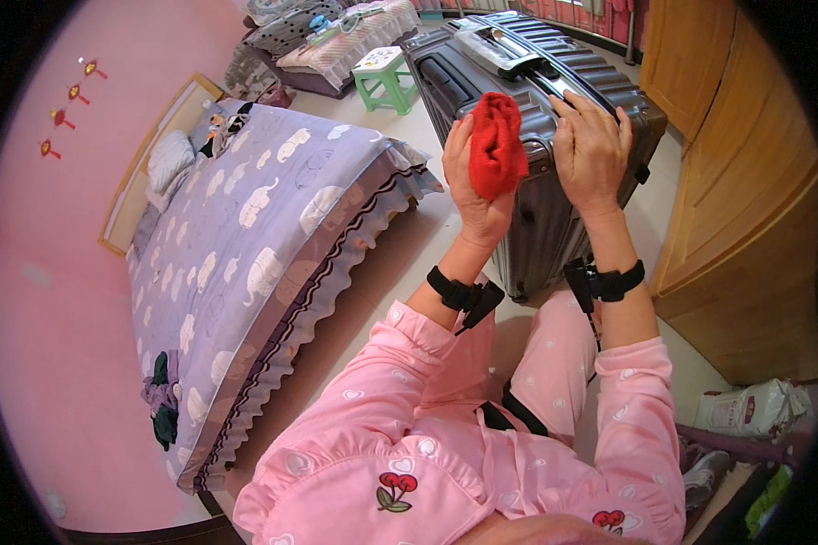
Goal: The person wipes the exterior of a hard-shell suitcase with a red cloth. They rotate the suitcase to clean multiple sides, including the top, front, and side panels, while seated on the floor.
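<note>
A bunched red cloth (497,145) is held up in my left hand (475,195), fingers curled round its left side. Just beyond it stands a large dark grey, ribbed suitcase (541,213), upright before my knees. My right hand (593,150) rests with its fingers stretched over the suitcase's top edge, by the metal handle part (554,84); no object shows in it. A piece of clear plastic film (500,50) covers part of the suitcase top near the handle. Each wrist wears a black strap with a small device.
To the left is a bed (245,209) with an elephant-patterned purple cover. A green and white stool (384,80) stands behind, near a cloth-covered seat (350,41). Wooden cabinets (745,182) close off the right side. A white sack (754,409) and shoes (703,477) lie low at the right.
</note>
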Motion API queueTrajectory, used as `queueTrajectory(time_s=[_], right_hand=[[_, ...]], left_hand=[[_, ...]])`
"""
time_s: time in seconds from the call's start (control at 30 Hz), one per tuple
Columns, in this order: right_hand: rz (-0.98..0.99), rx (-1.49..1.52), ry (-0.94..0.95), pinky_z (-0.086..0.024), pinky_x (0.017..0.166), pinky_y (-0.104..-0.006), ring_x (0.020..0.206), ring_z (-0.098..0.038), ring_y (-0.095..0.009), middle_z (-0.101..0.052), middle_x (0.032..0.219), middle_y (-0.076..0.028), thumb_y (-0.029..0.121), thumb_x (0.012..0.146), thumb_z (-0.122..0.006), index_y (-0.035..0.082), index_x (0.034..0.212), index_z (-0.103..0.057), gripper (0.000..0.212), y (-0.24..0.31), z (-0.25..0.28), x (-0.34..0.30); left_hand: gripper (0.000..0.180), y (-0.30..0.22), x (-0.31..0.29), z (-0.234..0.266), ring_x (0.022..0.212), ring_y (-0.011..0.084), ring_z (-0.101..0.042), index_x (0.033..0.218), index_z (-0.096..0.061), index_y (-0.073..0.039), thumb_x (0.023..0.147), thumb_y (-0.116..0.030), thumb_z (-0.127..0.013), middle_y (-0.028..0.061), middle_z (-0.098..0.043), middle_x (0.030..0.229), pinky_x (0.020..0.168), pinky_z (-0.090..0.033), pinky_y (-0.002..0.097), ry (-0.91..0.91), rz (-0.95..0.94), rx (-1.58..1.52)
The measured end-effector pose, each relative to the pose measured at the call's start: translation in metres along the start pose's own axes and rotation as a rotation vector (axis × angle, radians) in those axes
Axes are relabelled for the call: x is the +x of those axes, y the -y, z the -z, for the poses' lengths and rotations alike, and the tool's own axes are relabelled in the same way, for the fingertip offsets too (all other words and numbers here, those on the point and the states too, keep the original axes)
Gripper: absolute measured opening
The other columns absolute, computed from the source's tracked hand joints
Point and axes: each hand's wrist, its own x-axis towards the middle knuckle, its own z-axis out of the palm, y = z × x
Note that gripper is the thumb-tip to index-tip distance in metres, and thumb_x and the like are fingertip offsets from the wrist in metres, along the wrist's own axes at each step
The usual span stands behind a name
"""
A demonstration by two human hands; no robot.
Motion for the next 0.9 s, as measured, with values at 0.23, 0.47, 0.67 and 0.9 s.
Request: queueTrajectory(time_s=[0.23,0.47,0.67,0.9], right_hand=[[0.020,0.027,-0.073,-0.032,0.116,-0.0513,0.113,-0.064,-0.022,-0.073,0.120,-0.002,0.025,0.101,-0.052,0.015,0.111,-0.080,0.031,0.002,-0.004,-0.004],[0.062,0.046,-0.083,-0.032,0.116,-0.0508,0.116,-0.064,-0.022,-0.071,0.125,-0.001,0.024,0.094,-0.064,0.012,0.113,-0.076,0.025,0.007,-0.007,-0.008],[0.030,0.005,-0.002,-0.030,0.118,-0.0491,0.119,-0.063,-0.020,-0.069,0.130,0.000,0.021,0.092,-0.067,0.011,0.116,-0.074,0.026,0.010,-0.002,-0.008],[0.042,0.002,0.023,-0.030,0.118,-0.0494,0.122,-0.062,-0.022,-0.069,0.130,-0.003,0.022,0.093,-0.068,0.014,0.120,-0.073,0.029,0.015,-0.001,-0.007]], left_hand=[[0.053,-0.011,-0.030,0.011,0.132,0.0191,-0.052,0.146,-0.051,0.001,0.099,-0.017,-0.070,0.0082,-0.052,0.149,0.114,-0.037,0.0335,-0.111,0.558,-0.419],[0.065,-0.044,0.019,0.019,0.132,0.0329,-0.056,0.133,-0.067,-0.011,0.070,-0.019,-0.081,0.0094,-0.066,0.136,0.119,-0.029,0.0542,0.295,-0.072,0.285],[0.061,-0.050,0.037,0.017,0.127,0.0322,-0.058,0.121,-0.072,-0.014,0.062,-0.022,-0.082,0.0062,-0.069,0.131,0.117,-0.031,0.0560,0.289,-0.212,0.324],[0.056,-0.039,0.031,0.019,0.123,0.0312,-0.060,0.117,-0.072,-0.014,0.063,-0.024,-0.083,0.0052,-0.071,0.127,0.114,-0.033,0.0549,0.211,-0.226,0.299]])
